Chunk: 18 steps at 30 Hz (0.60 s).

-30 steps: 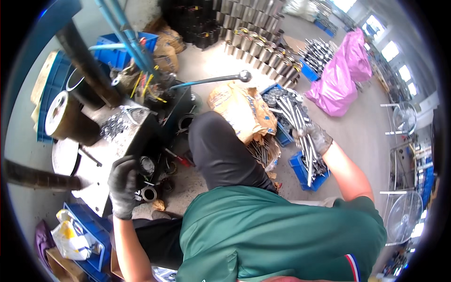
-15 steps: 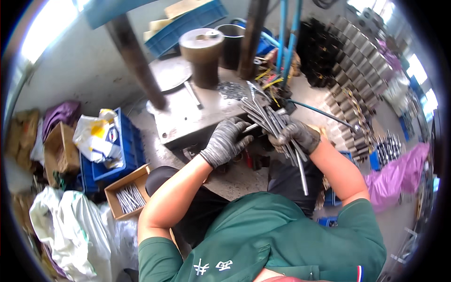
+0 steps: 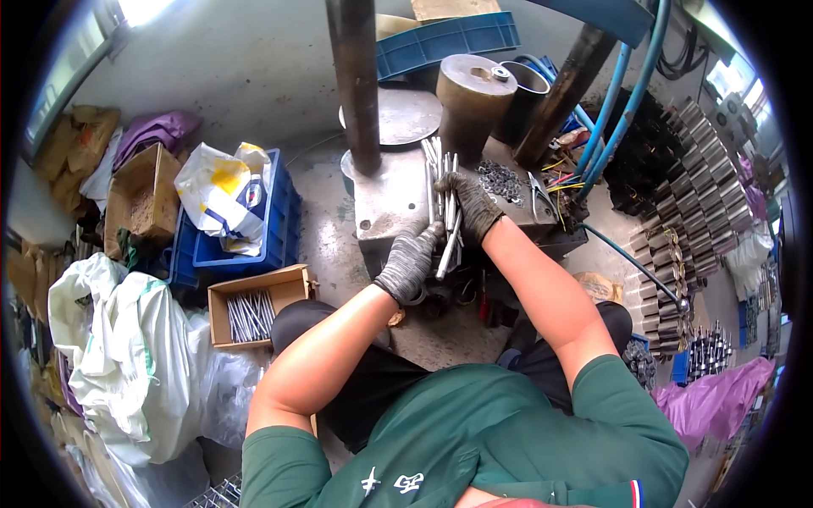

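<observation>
A loose bundle of thin metal rods [image 3: 450, 245] stands nearly lengthwise over the front part of the metal machine table [image 3: 385, 203]. My right hand [image 3: 472, 206], in a dark grey work glove, is wrapped round the bundle from the right. From the left, my left hand [image 3: 409, 262], in a lighter grey glove, closes on the rods lower down, its fingers partly hidden. Upper rod ends stick out unevenly above the right hand. Right of the bundle lie a heap of small dark metal pieces [image 3: 501, 182] and a pair of pliers [image 3: 542, 199].
Two steel columns [image 3: 354, 93] rise from the table, with a thick metal cylinder [image 3: 470, 110] between them. A cardboard box of rods [image 3: 284, 286] sits by my left knee, beside blue crates [image 3: 284, 216]. Stacked metal tubes [image 3: 703, 178] stand on the right.
The view has swung to the right. The rods have turned from a slanting fan to a more upright bundle, and my left hand has closed in on them.
</observation>
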Available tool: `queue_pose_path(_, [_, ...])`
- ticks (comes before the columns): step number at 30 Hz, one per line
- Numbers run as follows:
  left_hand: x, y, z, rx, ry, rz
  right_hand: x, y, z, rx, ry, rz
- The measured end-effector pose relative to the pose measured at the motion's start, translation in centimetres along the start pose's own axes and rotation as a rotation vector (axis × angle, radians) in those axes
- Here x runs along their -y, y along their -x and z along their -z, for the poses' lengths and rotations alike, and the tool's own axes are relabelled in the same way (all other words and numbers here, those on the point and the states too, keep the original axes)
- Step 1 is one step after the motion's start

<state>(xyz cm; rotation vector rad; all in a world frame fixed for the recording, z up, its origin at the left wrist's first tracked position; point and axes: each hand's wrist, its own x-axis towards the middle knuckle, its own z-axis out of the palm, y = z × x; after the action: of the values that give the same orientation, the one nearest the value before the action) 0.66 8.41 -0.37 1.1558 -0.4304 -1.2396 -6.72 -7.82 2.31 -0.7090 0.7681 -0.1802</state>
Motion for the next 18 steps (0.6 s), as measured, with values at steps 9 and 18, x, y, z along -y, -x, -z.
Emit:
queue_pose_path(9, [-1.5,-1.2,1.6,0.064,-0.31,-0.09,-2.7,-6.1,1.6,0.226,-0.307,0.176])
queue_pose_path(18, [-3.6,-0.1,1.6,0.128,-0.042,0.16,-2.2,-6.3,1.7,0.008,-0.235,0.369])
